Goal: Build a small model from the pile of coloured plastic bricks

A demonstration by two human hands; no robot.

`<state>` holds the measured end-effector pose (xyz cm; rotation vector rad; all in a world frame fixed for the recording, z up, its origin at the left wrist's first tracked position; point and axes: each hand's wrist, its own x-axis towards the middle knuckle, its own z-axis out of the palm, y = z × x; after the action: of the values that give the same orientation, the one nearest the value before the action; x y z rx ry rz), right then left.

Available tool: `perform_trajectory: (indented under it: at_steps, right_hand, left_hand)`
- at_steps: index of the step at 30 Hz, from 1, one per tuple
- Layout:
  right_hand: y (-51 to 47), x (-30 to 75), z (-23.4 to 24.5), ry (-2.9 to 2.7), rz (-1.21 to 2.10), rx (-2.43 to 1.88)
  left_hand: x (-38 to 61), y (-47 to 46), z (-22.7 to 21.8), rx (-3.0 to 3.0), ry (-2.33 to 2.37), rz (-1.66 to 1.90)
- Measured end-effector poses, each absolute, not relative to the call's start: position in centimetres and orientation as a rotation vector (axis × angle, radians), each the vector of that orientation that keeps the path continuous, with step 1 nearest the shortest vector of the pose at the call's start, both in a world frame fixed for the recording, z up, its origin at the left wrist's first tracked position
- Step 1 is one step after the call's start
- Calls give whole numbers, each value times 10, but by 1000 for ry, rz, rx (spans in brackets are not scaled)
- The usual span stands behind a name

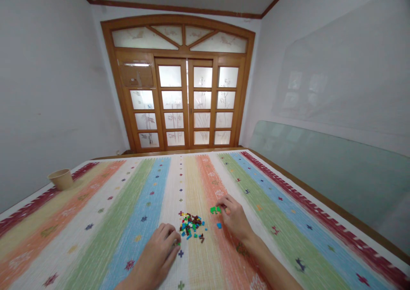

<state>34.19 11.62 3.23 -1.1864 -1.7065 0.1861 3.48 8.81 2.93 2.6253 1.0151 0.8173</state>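
Note:
A loose heap of small toy bricks [191, 225] in green, blue, brown, red and yellow lies on the striped tablecloth between my hands. Left of the heap, my left hand [162, 249] rests low with its fingers curled together. A bit of green shows at its fingertips, mostly hidden by the fingers. On the other side, my right hand [233, 216] reaches over the orange stripe, thumb and fingers pinched at the edge of a few green bricks [214, 210]. Whatever is between those fingertips is hidden. A blue brick [219, 225] lies just below that group, beside the hand.
The striped tablecloth [121, 221] covers the table. A tan cup [60, 179] stands near the left edge. Beyond the far edge are wooden doors with glass panes [178, 100]. A pale green panel [329, 166] leans along the right wall.

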Motion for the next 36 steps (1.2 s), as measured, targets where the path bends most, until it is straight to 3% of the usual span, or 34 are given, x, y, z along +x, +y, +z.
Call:
perform_trajectory:
  at_steps: [36]
  right_hand:
    - [124,353,20,-1730,293,-1258]
  left_hand:
    - [36,86,34,2624,1024,816]
